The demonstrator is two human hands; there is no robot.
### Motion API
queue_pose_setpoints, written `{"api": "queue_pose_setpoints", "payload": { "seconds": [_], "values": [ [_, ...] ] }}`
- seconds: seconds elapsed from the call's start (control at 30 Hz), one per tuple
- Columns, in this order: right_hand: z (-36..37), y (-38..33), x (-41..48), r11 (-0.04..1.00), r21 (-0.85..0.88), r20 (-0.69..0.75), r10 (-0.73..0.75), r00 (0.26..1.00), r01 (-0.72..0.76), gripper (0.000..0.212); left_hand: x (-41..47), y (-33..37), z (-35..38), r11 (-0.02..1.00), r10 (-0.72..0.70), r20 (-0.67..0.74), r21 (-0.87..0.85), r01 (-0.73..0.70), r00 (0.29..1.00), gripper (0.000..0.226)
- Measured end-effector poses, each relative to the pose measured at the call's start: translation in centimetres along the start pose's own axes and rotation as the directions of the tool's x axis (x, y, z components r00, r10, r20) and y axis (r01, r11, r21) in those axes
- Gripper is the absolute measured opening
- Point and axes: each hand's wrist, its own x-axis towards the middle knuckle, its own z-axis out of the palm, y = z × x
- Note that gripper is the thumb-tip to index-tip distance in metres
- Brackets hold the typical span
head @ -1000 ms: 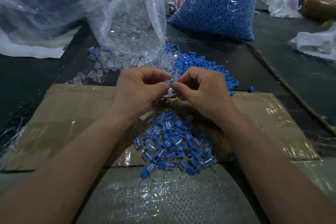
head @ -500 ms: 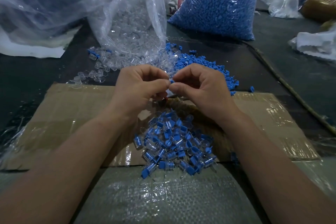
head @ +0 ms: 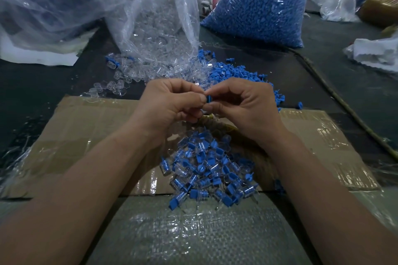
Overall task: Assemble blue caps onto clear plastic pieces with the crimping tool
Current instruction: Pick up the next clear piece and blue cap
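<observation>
1. Your left hand [head: 172, 103] and your right hand [head: 243, 105] are both curled. Their fingertips meet and pinch one blue cap [head: 208, 99], held up over the cardboard [head: 86, 135].
2. Your fingers hide what is under the cap, so I cannot tell if a clear piece is there. I think this one is being put together right now and is not done yet.
3. Some work is done. A pile of finished pieces [head: 206, 170] lies on the cardboard just below your hands, each one clear with a blue top.
4. More parts wait on the counter [head: 43, 84]. The loose blue caps [head: 237, 73] lie just behind your right hand. The loose clear pieces [head: 133, 71] lie behind your left hand, beside the blue ones.
5. Farther back stand a bag of clear pieces [head: 155, 17] and a bag of blue caps [head: 258, 6]. Both look quite full, so I think most of the job is still ahead of you.
6. I cannot plainly see the crimping tool. Something yellow peeks out under your hands, but I cannot tell what it is.
</observation>
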Motion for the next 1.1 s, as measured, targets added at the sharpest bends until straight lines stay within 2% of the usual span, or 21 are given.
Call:
{"api": "queue_pose_setpoints", "payload": {
  "seconds": [0.1, 0.43, 0.47, 0.57, 0.7, 0.83, 1.1],
  "values": [
    [-0.19, 0.08, -0.02, 1.000, 0.007, -0.024, 0.027, 0.999, -0.027, 0.030, 0.06, 0.07, -0.10, 0.998, -0.028, 0.018, -0.060, 0.029, 0.999, 0.013],
    [-0.46, 0.25, -0.02, 0.999, -0.033, -0.008, 0.021, 1.000, -0.021, 0.030, 0.24, -0.19, -0.19, 0.997, -0.045, 0.051, -0.054, 0.048, 0.998, 0.008],
    [-0.47, 0.26, -0.02, 0.999, -0.036, -0.002, 0.016, 1.000, -0.016, 0.030, 0.22, -0.23, -0.15, 0.998, -0.041, 0.055, -0.052, 0.044, 0.998, 0.012],
    [-0.41, 0.28, -0.04, 0.998, -0.057, 0.017, -0.007, 1.000, 0.008, 0.031, 0.17, -0.37, -0.06, 0.999, -0.039, 0.051, -0.020, 0.040, 0.998, 0.020],
    [-0.33, 0.42, -0.06, 0.996, -0.086, 0.034, -0.018, 0.999, 0.021, 0.024, 0.32, -0.45, -0.25, 0.999, -0.046, 0.046, 0.029, 0.045, 0.998, 0.012],
    [-0.27, 0.30, -0.03, 0.994, -0.103, 0.040, -0.026, 0.999, 0.030, 0.023, 0.34, -0.50, -0.32, 0.997, 0.001, 0.041, 0.078, -0.004, 0.999, 0.024],
    [-0.38, -0.19, 0.03, 0.997, -0.068, 0.049, -0.030, 0.998, 0.033, 0.033, 0.18, -0.19, -0.24, 0.999, 0.003, 0.050, 0.036, -0.004, 0.999, 0.020]
  ]
}}
